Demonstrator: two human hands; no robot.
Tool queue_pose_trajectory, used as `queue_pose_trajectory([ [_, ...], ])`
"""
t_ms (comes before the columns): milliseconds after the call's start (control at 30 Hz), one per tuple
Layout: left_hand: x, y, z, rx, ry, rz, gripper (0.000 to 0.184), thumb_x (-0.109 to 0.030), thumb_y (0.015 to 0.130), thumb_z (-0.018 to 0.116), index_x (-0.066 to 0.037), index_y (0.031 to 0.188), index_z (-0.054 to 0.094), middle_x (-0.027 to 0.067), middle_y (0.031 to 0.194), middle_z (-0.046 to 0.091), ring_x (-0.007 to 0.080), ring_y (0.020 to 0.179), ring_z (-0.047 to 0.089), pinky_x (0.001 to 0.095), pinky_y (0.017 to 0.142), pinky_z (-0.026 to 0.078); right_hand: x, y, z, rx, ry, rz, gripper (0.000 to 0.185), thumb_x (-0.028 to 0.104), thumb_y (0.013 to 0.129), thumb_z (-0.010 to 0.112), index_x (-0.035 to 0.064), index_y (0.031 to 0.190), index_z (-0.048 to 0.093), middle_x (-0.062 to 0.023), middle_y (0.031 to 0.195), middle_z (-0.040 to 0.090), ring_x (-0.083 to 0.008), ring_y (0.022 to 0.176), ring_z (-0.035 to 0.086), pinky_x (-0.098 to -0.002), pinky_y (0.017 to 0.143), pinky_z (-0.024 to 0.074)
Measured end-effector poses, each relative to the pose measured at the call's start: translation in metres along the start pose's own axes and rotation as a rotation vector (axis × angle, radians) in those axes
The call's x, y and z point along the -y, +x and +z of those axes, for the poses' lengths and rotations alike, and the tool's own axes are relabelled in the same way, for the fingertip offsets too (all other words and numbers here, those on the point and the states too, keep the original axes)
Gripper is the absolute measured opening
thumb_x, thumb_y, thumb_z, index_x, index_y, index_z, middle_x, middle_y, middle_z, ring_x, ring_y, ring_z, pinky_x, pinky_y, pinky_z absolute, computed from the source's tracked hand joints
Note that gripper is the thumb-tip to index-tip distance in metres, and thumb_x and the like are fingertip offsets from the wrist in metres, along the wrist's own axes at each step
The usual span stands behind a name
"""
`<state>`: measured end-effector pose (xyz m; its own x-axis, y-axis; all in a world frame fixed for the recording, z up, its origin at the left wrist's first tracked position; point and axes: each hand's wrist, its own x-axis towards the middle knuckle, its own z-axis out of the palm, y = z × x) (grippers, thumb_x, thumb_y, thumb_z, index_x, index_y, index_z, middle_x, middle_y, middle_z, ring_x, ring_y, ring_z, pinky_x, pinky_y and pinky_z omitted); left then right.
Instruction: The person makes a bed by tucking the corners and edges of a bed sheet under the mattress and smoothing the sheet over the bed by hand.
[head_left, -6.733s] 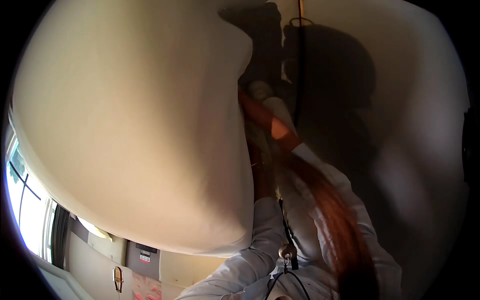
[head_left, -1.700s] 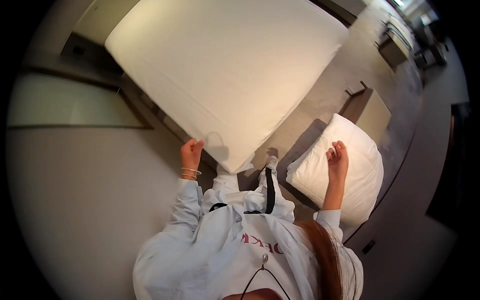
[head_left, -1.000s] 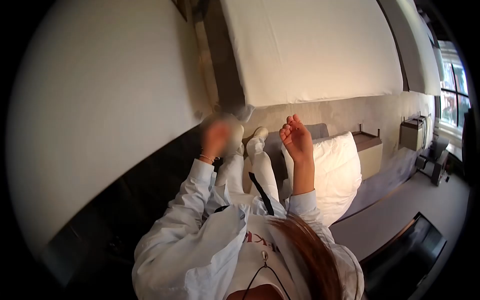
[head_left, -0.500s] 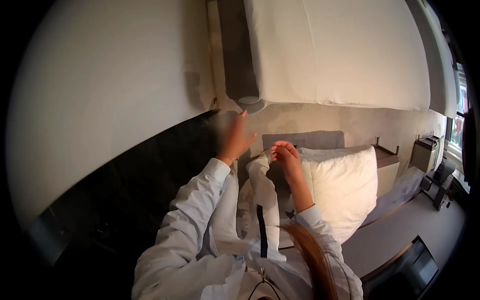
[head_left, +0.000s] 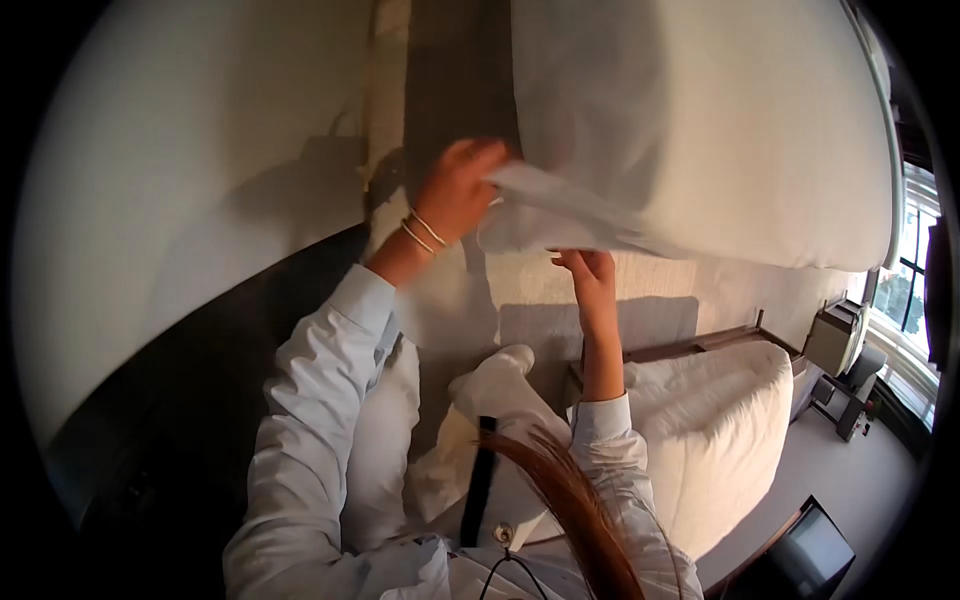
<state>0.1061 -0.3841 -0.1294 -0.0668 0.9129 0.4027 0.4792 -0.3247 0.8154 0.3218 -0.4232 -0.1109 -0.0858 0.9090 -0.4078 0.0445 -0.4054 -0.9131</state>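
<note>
My left hand [head_left: 455, 195], with thin bracelets at the wrist, is closed on the corner of a white bed sheet [head_left: 575, 210]. Motion blurs its fingertips. From there the sheet stretches in a raised fold towards the bed [head_left: 770, 140], which it covers. Lower and further right, my right hand [head_left: 590, 275] pinches the hanging edge of the same sheet, its fingertips partly hidden by the cloth. Both arms reach forward over my legs.
A white duvet [head_left: 710, 430] lies heaped on a low wooden-framed piece at the right. Beyond it are a small cabinet [head_left: 835, 335], a window [head_left: 905, 290] and a dark screen [head_left: 805, 550]. A pale wall [head_left: 150, 180] borders the left.
Both hands have moved up to the bed's near corner and taken hold of the sheet, which is now lifted there. Before, the hands were apart from it, over the floor.
</note>
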Motion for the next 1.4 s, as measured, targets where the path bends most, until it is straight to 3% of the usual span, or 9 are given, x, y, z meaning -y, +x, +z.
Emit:
queue_pose_trajectory([
  [133, 0.033, 0.041, -0.001, -0.087, -0.091, -0.043, 0.025, 0.001, 0.072, 0.061, -0.011, 0.093, 0.061, 0.0048, 0.093, 0.064, 0.0268, 0.080, 0.057, 0.0359, 0.070, 0.045, -0.038, 0.035, -0.001, 0.082, -0.111, -0.271, 0.022, 0.003, 0.087, 0.051, -0.0026, 0.108, 0.053, -0.0089, 0.099, 0.062, -0.0173, 0.090, 0.060, -0.0278, 0.081, 0.0460],
  [267, 0.048, 0.061, 0.016, -0.295, 0.019, 0.314, 0.025, 0.003, 0.072, 0.061, -0.010, 0.093, 0.062, 0.0064, 0.087, 0.064, 0.0274, 0.074, 0.058, 0.0343, 0.066, 0.046, -0.073, 0.051, -0.008, 0.045, -0.248, -0.477, 0.021, 0.002, 0.088, 0.048, -0.0004, 0.107, 0.056, -0.0081, 0.097, 0.063, -0.0167, 0.090, 0.060, -0.0285, 0.082, 0.0459],
  [433, 0.045, 0.034, 0.009, -0.322, -0.050, 0.178, 0.026, 0.008, 0.076, 0.054, -0.006, 0.099, 0.060, 0.0095, 0.092, 0.064, 0.0229, 0.080, 0.061, 0.0287, 0.070, 0.048, -0.052, 0.014, 0.009, 0.138, -0.671, -0.838, 0.033, -0.008, 0.074, 0.051, 0.0057, 0.101, 0.061, -0.0085, 0.099, 0.062, -0.0236, 0.087, 0.059, -0.0306, 0.074, 0.0465],
  [567, 0.051, -0.038, 0.024, -0.097, 0.171, 0.303, 0.024, -0.007, 0.075, 0.065, 0.000, 0.097, 0.059, 0.0177, 0.085, 0.063, 0.0323, 0.077, 0.061, 0.0331, 0.066, 0.049, -0.031, -0.012, 0.009, 0.108, -0.797, -1.114, 0.039, -0.010, 0.060, 0.051, 0.0057, 0.093, 0.064, -0.0092, 0.097, 0.062, -0.0254, 0.083, 0.058, -0.0316, 0.069, 0.0466],
  [767, 0.024, -0.092, 0.045, 0.012, -0.094, 0.210, 0.025, -0.023, 0.077, 0.068, -0.007, 0.097, 0.063, 0.0087, 0.051, 0.055, 0.0234, 0.040, 0.053, 0.0314, 0.042, 0.043, -0.048, -0.027, 0.003, 0.013, -0.735, -1.183, 0.032, -0.009, 0.055, 0.052, 0.0034, 0.081, 0.067, -0.0119, 0.094, 0.062, -0.0259, 0.079, 0.057, -0.0332, 0.067, 0.0465],
  [933, 0.057, -0.065, 0.030, -0.009, 0.154, 0.147, 0.023, -0.010, 0.069, 0.071, -0.003, 0.089, 0.062, 0.0110, 0.073, 0.064, 0.0259, 0.060, 0.061, 0.0311, 0.053, 0.048, -0.042, -0.017, 0.015, -0.010, -0.971, -1.161, 0.047, -0.009, 0.057, 0.050, 0.0077, 0.099, 0.065, -0.0098, 0.110, 0.059, -0.0290, 0.099, 0.056, -0.0361, 0.080, 0.0473],
  [1133, 0.108, 0.025, 0.030, -0.311, -0.357, -0.108, 0.020, 0.001, 0.068, 0.063, -0.009, 0.084, 0.058, 0.0065, 0.080, 0.064, 0.0283, 0.080, 0.061, 0.0360, 0.067, 0.048, -0.044, -0.005, 0.027, 0.054, -1.187, -1.086, 0.053, -0.009, 0.060, 0.051, 0.0100, 0.108, 0.062, -0.0102, 0.122, 0.052, -0.0293, 0.112, 0.049, -0.0376, 0.088, 0.0430],
  [1267, 0.113, 0.072, 0.066, -0.435, 0.089, 0.169, 0.018, -0.003, 0.069, 0.065, -0.008, 0.084, 0.055, 0.0082, 0.079, 0.060, 0.0286, 0.079, 0.058, 0.0361, 0.067, 0.046, -0.039, 0.010, 0.029, 0.032, -1.275, -1.018, 0.055, -0.009, 0.066, 0.050, 0.0092, 0.118, 0.055, -0.0117, 0.129, 0.045, -0.0309, 0.117, 0.044, -0.0407, 0.093, 0.0400],
  [1400, 0.108, 0.065, 0.100, -0.662, -0.072, -0.184, 0.029, -0.011, 0.067, 0.071, -0.008, 0.085, 0.048, 0.0075, 0.070, 0.052, 0.0235, 0.066, 0.052, 0.0321, 0.062, 0.043, -0.034, 0.020, 0.030, -0.027, -1.337, -0.996, 0.051, -0.008, 0.069, 0.050, 0.0050, 0.119, 0.053, -0.0127, 0.127, 0.047, -0.0307, 0.117, 0.044, -0.0408, 0.093, 0.0397],
])
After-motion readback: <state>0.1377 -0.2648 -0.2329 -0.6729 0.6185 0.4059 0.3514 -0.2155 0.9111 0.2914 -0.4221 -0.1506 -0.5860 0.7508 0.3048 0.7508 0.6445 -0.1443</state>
